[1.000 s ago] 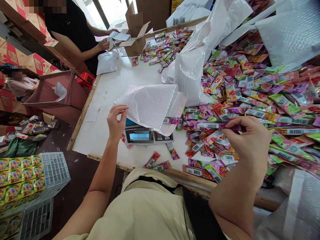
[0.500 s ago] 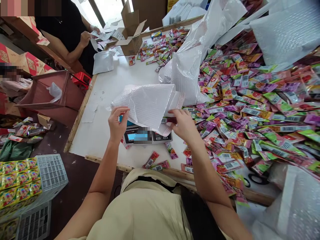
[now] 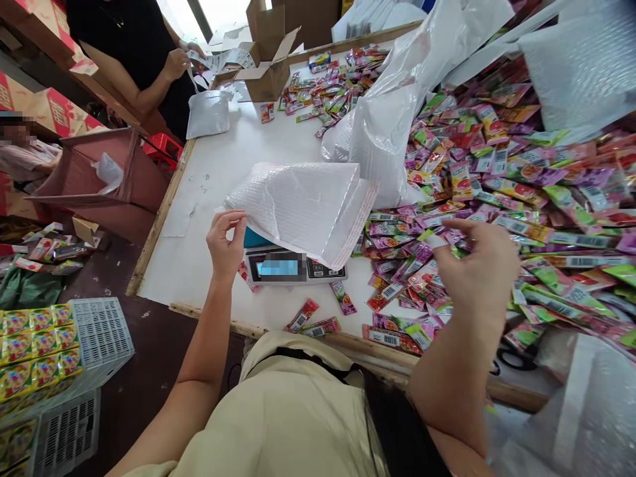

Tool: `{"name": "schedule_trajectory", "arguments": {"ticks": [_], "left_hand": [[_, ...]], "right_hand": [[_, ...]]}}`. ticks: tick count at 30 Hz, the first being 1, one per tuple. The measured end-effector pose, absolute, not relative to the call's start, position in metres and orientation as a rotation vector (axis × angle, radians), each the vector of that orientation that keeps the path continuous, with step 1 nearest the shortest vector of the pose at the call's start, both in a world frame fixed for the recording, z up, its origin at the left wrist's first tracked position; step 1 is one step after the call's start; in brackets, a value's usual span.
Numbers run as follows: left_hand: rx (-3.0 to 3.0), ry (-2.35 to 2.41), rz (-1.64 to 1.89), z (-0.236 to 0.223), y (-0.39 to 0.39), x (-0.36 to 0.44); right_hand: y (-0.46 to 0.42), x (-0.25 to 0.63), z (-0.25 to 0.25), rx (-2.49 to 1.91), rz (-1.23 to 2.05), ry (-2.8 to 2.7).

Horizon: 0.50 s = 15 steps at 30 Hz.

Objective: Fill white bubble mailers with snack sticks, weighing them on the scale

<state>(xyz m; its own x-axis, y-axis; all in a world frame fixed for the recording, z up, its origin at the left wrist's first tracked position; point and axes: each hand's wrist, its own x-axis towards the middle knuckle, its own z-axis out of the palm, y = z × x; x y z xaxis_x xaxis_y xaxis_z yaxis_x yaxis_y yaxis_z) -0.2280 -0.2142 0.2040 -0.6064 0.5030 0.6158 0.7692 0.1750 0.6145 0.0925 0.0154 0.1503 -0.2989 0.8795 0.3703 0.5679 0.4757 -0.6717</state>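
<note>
A white bubble mailer (image 3: 303, 205) lies over a digital scale (image 3: 326, 269), covering most of its top. The mailer's flap end faces right. My left hand (image 3: 226, 244) pinches the mailer's left edge between thumb and fingers. Over the heap of small colourful snack sachets (image 3: 460, 179), my right hand (image 3: 479, 265) reaches with index finger and thumb apart. Something white shows at its thumb tip, too small to make out. Single sachets (image 3: 303, 315) lie in front of the scale.
More bubble mailers (image 3: 382, 132) stand behind the sachets. An open cardboard box (image 3: 268, 79) sits at the table's far end, near a person in black (image 3: 134, 59) holding papers. Wooden strips (image 3: 159, 232) edge the table. Crates (image 3: 102, 338) with yellow packs stand at lower left.
My right hand has let go of the mailer's open end and moved right, over the sachet heap. My left hand stays at the mailer's left edge.
</note>
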Motion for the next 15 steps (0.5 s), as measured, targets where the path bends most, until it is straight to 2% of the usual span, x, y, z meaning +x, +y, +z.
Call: {"name": "schedule_trajectory", "arguments": {"ticks": [7, 12, 15], "left_hand": [[-1.244, -2.152, -1.380, 0.211, -0.217, -0.222], [-1.226, -2.149, -1.410, 0.208, -0.224, -0.225], [-1.213, -2.165, -1.383, 0.207, -0.224, -0.225]], "right_hand": [[0.013, -0.019, 0.131, -0.586, 1.198, -2.143], [0.013, -0.084, 0.119, -0.309, 1.352, -2.162], [0.009, -0.109, 0.113, -0.406, 1.418, -2.106]]}}
